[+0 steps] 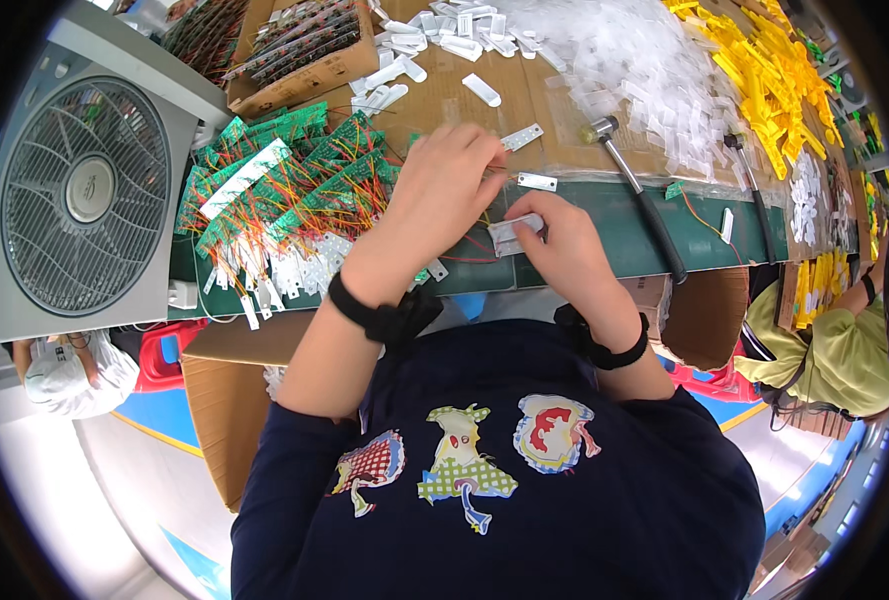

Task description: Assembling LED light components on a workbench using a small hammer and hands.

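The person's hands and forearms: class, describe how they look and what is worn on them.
The left hand and right hand are both ungloved. Each wrist carries a black band, left and right, with a bulkier dark piece attached. The forearms are uncovered; the navy sleeves, left and right, look plain and end near the elbows.
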`<state>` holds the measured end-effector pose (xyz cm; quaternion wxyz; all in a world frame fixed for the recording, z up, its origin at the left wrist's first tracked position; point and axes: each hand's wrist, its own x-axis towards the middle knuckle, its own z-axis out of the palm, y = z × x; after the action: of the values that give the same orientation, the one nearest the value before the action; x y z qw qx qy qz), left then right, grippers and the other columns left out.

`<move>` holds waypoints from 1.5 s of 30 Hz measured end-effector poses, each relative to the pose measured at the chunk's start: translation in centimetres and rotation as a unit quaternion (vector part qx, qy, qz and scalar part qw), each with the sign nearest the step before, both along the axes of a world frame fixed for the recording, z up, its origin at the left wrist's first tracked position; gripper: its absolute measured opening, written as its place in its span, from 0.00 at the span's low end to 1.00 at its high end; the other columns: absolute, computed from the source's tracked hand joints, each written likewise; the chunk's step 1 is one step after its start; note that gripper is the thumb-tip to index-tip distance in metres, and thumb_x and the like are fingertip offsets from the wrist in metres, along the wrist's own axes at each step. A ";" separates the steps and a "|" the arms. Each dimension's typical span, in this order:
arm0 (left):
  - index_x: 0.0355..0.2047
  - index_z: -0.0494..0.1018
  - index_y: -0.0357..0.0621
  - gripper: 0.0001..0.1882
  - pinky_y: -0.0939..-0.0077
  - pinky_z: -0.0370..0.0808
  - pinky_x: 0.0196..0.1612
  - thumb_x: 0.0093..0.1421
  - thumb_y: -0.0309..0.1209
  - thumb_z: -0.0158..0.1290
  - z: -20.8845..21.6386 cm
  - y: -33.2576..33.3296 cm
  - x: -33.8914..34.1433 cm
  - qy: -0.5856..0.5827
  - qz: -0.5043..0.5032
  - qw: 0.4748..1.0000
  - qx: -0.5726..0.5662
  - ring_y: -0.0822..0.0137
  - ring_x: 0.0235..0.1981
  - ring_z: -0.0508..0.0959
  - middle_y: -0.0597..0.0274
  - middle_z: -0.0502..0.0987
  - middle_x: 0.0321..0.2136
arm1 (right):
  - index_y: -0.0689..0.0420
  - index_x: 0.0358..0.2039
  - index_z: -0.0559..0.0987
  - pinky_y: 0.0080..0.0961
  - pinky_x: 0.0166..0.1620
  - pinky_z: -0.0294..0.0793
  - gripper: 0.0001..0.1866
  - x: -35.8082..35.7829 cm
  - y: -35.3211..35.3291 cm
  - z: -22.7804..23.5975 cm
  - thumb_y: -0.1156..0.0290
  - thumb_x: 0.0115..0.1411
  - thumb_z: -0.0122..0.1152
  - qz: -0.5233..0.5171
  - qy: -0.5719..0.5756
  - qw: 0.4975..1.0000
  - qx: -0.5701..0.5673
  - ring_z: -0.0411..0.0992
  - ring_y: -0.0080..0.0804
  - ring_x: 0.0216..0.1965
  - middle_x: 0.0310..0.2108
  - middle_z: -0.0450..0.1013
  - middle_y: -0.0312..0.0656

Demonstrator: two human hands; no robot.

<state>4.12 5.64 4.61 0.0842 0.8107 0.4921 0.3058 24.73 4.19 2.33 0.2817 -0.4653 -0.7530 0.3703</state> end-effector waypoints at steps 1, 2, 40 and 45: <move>0.37 0.76 0.43 0.10 0.57 0.74 0.46 0.57 0.28 0.65 -0.3 1.0 0.2 0.015 -0.001 1.000 0.005 0.50 0.45 0.78 0.57 0.78 0.38 | 0.59 0.40 0.81 0.37 0.39 0.77 0.07 0.3 0.4 -0.2 0.77 0.61 0.61 -0.009 -0.013 1.000 0.000 0.78 0.46 0.34 0.38 0.78 0.48; 0.37 0.76 0.43 0.10 0.56 0.74 0.46 0.57 0.28 0.65 -0.6 1.8 0.4 0.019 -0.005 0.999 0.027 0.49 0.45 0.78 0.57 0.78 0.38 | 0.59 0.41 0.81 0.36 0.39 0.77 0.07 0.5 0.7 -0.6 0.78 0.62 0.61 -0.020 -0.027 0.999 0.002 0.78 0.43 0.35 0.37 0.78 0.47; 0.42 0.79 0.36 0.08 0.79 0.73 0.44 0.67 0.28 0.56 -1.1 4.5 -3.5 -0.411 0.049 0.875 -0.251 0.77 0.38 0.75 0.69 0.78 0.34 | 0.60 0.54 0.78 0.36 0.42 0.79 0.23 -3.7 17.2 1.8 0.64 0.62 0.69 0.069 -0.029 0.997 -0.013 0.81 0.40 0.39 0.40 0.82 0.49; 0.39 0.81 0.40 0.07 0.71 0.75 0.40 0.64 0.30 0.62 -2.0 4.7 -1.3 -0.259 0.145 0.953 0.063 0.68 0.37 0.79 0.63 0.80 0.34 | 0.58 0.55 0.78 0.27 0.37 0.77 0.19 0.7 12.1 2.6 0.70 0.65 0.67 0.020 0.029 0.999 -0.010 0.78 0.26 0.34 0.35 0.79 0.41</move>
<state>2.80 10.35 2.59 0.1127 0.6271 0.5454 0.5446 25.38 16.26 4.95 0.2916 -0.4419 -0.7497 0.3969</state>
